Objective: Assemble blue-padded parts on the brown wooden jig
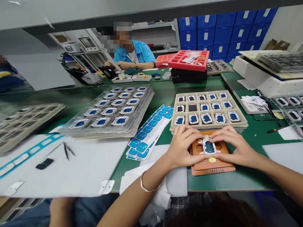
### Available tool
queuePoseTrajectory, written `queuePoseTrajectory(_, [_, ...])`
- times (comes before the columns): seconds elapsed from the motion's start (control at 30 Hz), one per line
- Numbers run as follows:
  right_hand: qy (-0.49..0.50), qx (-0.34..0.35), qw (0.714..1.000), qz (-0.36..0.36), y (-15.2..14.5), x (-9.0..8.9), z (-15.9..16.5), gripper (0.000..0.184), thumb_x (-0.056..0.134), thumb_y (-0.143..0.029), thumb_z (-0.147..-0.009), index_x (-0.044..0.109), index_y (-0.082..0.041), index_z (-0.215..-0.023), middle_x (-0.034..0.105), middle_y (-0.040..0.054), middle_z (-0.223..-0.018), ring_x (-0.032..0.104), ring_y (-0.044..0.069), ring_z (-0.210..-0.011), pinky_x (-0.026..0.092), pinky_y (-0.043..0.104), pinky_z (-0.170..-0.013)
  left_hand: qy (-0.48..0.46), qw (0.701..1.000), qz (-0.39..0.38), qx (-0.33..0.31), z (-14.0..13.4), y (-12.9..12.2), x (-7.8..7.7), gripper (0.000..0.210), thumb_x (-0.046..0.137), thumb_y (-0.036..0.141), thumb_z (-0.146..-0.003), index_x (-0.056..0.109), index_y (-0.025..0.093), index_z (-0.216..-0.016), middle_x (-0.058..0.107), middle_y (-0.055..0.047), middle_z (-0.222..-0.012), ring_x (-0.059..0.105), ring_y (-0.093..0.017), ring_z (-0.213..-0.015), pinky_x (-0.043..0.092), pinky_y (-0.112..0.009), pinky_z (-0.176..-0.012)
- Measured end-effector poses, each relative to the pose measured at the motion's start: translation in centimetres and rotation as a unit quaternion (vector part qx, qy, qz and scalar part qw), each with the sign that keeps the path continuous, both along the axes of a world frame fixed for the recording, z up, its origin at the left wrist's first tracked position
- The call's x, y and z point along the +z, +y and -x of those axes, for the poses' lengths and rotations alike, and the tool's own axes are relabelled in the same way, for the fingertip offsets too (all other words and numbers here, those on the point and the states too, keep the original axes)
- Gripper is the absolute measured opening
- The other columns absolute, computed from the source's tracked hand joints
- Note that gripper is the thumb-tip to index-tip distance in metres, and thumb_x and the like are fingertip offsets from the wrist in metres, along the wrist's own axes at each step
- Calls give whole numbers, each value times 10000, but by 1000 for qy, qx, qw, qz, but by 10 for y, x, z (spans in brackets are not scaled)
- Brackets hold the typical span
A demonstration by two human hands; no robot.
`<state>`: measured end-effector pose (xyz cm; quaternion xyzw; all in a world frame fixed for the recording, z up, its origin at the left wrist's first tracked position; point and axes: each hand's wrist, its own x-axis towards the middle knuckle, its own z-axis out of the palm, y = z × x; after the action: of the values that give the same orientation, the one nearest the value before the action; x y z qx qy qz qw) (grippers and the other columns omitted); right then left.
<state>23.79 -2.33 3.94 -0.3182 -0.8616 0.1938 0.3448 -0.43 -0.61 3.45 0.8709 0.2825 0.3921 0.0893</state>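
A small white-framed part with a blue centre (209,147) lies on an orange-brown jig (211,164) at the table's near edge. My left hand (183,146) and my right hand (233,145) press on it from either side, fingertips on its frame. Just behind the jig stands a beige tray (239,122) holding several similar blue-centred parts in pockets. A strip of blue stickers (151,130) lies left of my left hand.
A stack of clear trays with parts (113,110) sits at centre left. Tweezers (67,149) and a small black piece (44,163) rest on white paper. Red trays (189,60) stand at the back. A person in a blue shirt (132,53) works opposite.
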Motion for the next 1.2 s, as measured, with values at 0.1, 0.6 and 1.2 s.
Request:
queuePoseTrajectory(0.1, [-2,2,1000,8,0,0,-1,213,639,-346,-925,647,-258,-1120,663,61,-1147,554,280,-1044,459,464,-874,1,1000,8,6,0,0,1,554,804,576,-689,656,196,-1063,693,-54,-1032,529,-231,-971,425,-404,-871])
queuePoseTrajectory(0.6, [-1,2,1000,24,-1,3,-1,202,677,-370,-917,675,-244,-1074,662,61,-1168,533,286,-1034,488,479,-873,26,999,45,12,0,-3,1,534,780,598,-710,696,213,-1070,676,-68,-1071,510,-247,-1010,429,-427,-910])
queuePoseTrajectory(1.2, [107,17,990,90,5,-13,-3,486,727,-337,-856,476,-262,-1265,492,89,-1197,564,250,-1138,516,448,-986,41,992,85,-81,-2,-2,-14,776,483,719,-877,252,374,-1532,352,-97,-1464,304,-315,-1320,252,-522,-1116])
